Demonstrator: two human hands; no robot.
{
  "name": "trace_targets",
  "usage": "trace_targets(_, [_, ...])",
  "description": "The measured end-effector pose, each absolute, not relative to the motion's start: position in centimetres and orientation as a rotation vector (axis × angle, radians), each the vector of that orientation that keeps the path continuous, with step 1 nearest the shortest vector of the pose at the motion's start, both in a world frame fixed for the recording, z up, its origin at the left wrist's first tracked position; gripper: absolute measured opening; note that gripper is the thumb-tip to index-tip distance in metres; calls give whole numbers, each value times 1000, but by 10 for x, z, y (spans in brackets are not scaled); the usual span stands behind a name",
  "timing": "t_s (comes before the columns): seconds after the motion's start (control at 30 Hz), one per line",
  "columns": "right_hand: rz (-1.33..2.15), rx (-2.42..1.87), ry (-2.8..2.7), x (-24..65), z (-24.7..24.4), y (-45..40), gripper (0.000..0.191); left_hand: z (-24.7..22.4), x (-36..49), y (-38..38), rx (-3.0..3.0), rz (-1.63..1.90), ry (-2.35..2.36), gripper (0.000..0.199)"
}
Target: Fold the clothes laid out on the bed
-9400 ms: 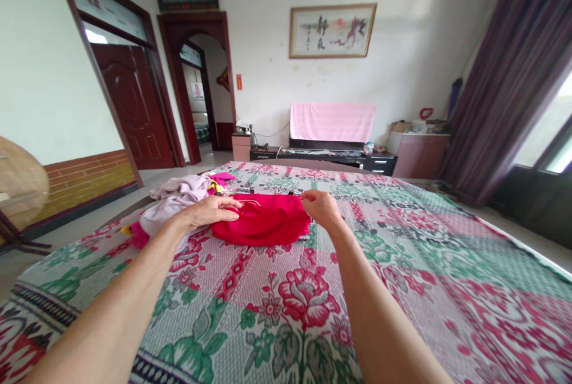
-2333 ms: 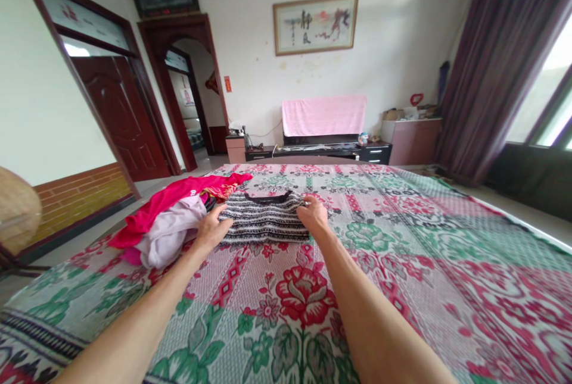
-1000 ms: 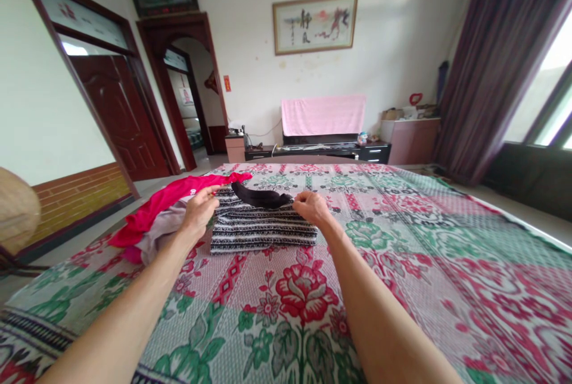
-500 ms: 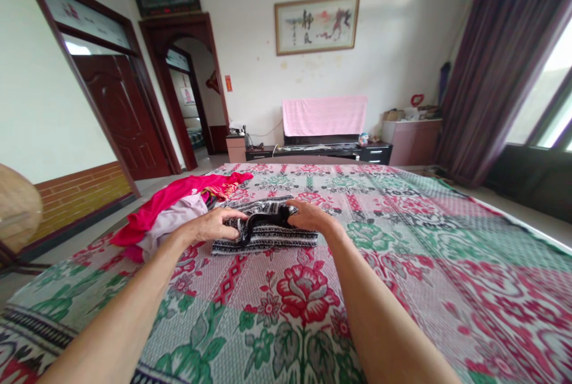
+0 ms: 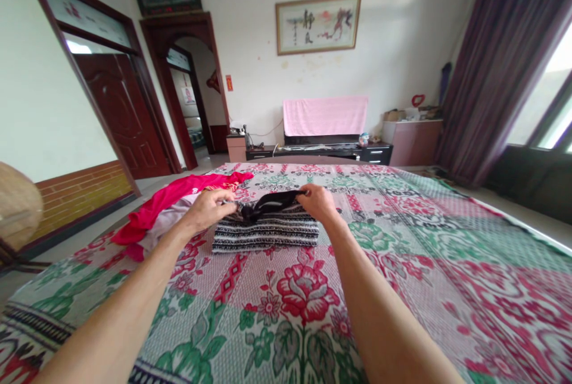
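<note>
While 2 hands [image 5: 210, 210] [image 5: 319, 202] pinch 1 garment [image 5: 267, 235] (striped), 1 pile [image 5: 172, 192] lies near.

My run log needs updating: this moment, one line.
striped garment: on floral cloth; left hand: pinching its left end; right hand: holding its black band; red garment: rumpled at left

Black-and-white striped knit garment [image 5: 267, 235], folded into rough rectangle, lies on flowered cloth [image 5: 424, 235]; black band [image 5: 281, 197] at far edge raised, bunched.
</note>
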State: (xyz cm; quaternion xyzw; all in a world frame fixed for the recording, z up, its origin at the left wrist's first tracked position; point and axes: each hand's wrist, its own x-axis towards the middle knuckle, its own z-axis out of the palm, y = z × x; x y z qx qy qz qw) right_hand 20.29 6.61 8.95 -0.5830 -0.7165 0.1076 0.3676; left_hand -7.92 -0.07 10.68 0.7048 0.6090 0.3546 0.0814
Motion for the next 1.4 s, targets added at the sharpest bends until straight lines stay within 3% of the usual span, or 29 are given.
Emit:
trace_targets(0.1, [303, -1467, -1688, 203, 98, 64, 26, 111, -76, -1, 2037, 1415, 1987, 32])
trace_targets(0.3, [406, -1405, -1605, 201, 103, 62, 26, 109, -82, 2, 1930, 1360, 2348, 29])
trace_targets(0.47, [255, -1274, -1524, 201, 104, 64, 21, 108, -84, 1, 2074, 1434, 2322, 36])
trace_targets(0.57, [163, -1182, -1560, 203, 108, 63, 17, 111, -81, -2, 2247, 1500, 2055, 42])
trace_targets(0.77, [371, -1214, -1692, 205, 114, 62, 27, 116, -81, -2, 2108, 1458, 1973, 42])
trace_targets(1.07, [275, -1230, -2005, 202, 107, 57, 51, 105, -81, 2, 2399, 1186, 2111, 30])
trace_targets(1.27, [237, -1256, -2125, 198, 102, 55, 25, 107, -87, 5, 2530, 1182, 2100, 27])
trace_targets(1.4, [334, -1202, -2012, 196, 108, 54, 20, 112, -84, 0, 2766, 1141, 2056, 25])
